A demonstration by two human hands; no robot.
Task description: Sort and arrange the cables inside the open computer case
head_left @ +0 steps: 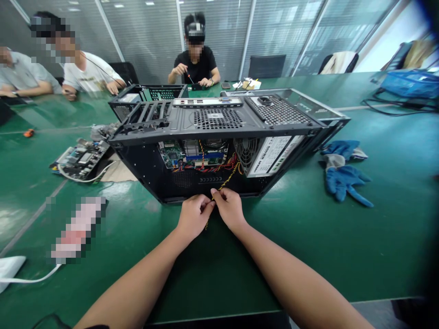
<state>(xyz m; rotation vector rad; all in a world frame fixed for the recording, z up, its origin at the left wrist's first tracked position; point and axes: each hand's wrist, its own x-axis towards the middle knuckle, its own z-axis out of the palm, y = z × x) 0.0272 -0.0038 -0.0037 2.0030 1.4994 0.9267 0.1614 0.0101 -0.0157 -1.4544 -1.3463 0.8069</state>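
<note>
A black computer case [212,132] lies on the green table, its open side facing me. Inside it are a motherboard [174,155] and a power supply [269,157] with a fan grille. A twisted yellow-and-black cable [229,179] runs down from the power supply to my hands. My left hand [196,214] pinches the cable at the case's lower edge. Right beside it, nearly touching, my right hand [229,206] grips the same cable between thumb and fingers. The cable's loose end hangs below my left fingers.
Blue gloves [343,178] lie to the right. Left are a loose circuit board [82,157] on cardboard, a phone-like object [80,228] and a white cable [34,279]. Another case [125,107] stands behind. Several people sit across the table [343,256].
</note>
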